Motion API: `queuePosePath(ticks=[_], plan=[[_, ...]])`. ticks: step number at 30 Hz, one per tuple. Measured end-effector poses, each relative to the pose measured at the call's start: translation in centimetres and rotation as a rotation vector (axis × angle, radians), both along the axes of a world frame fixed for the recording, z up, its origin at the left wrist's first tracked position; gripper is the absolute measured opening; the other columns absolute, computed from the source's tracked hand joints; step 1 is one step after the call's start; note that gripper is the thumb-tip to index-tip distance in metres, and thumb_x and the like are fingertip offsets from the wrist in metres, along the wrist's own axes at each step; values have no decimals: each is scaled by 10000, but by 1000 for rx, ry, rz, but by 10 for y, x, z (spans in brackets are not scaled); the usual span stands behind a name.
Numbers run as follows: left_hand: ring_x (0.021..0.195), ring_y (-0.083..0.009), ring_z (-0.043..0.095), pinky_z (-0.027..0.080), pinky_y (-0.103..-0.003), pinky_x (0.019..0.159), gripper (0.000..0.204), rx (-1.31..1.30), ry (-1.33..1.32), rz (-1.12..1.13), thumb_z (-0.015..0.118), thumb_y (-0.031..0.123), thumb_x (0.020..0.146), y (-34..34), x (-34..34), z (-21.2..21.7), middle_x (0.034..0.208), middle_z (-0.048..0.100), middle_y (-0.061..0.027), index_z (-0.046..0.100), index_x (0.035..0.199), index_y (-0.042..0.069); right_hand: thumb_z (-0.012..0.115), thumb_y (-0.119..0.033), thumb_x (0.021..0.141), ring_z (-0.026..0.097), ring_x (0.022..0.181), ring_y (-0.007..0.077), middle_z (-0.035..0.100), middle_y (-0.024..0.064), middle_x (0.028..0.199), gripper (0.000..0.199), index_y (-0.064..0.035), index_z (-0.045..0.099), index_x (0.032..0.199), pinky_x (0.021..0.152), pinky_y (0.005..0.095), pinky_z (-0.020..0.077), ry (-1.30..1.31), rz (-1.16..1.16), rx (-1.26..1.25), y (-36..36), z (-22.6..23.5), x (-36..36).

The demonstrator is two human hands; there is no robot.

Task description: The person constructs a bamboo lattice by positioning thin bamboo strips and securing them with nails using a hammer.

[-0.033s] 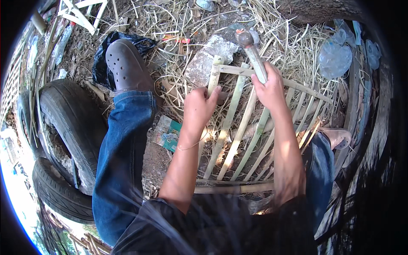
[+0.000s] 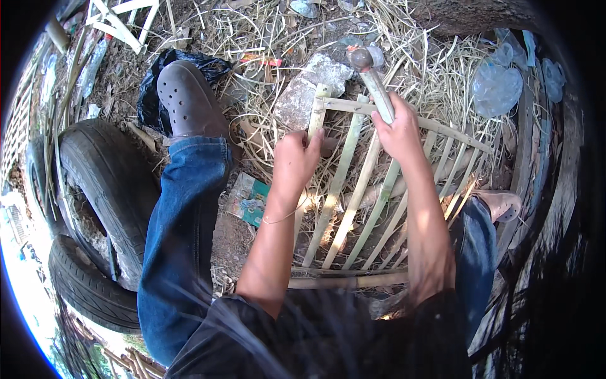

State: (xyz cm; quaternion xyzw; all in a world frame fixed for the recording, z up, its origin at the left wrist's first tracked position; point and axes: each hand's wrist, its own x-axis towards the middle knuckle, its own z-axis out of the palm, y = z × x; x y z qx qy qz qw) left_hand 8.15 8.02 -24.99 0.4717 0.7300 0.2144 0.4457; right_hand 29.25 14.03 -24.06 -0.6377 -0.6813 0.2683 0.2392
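My left hand [image 2: 297, 155] is closed round the leftmost upright slat [image 2: 318, 108] of a bamboo slat frame, thumb pointing up along it. In my right hand [image 2: 399, 131] is a hammer [image 2: 377, 91] with a pale handle and a rounded, dark head, raised over the frame's top crosspiece [image 2: 429, 122]. Small nail-like points stick up from that crosspiece near its left end. Several slats [image 2: 344, 161] run from it down toward me between my legs. Behind the frame's upper left corner lies a pale rough stone [image 2: 303, 95].
Old tyres [image 2: 107, 183] lie left of my leg. My left clog [image 2: 183, 95] rests by a black plastic bag [image 2: 148, 88]. Dry straw-like strips [image 2: 416, 69] litter the ground. Clear plastic [image 2: 497, 88] lies at the right, below a trunk [image 2: 473, 16]. A bamboo pole [image 2: 347, 280] lies nearest me.
The hammer and my right hand have shifted slightly left. My left hand keeps its hold on the slat, and the frame looks still.
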Motion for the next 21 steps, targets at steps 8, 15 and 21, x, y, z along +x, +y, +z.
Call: queuePosePath(ticks=[8,15,21], plan=[[544,-111,588,463,-265,511,420,-82,-425,182,490,282,1018,-9,2,-12,635,629,-73,660,844,-61,677,-46,782,595,916,420,605,243,975,346,52,565,1094,819,435,466,143,17,-185,7,6,-2],[540,-149,611,490,-294,518,393,-86,-483,266,522,284,1004,-14,7,-19,635,620,-81,648,862,-59,628,-28,844,660,849,228,672,129,948,254,8,556,1085,762,342,501,31,31,-116,8,-4,-8],[680,-232,608,483,-361,636,181,490,334,83,765,161,773,0,-1,5,727,599,-95,726,912,52,632,-42,848,665,879,224,680,126,982,291,2,557,1125,776,339,504,113,13,-263,11,4,-9]])
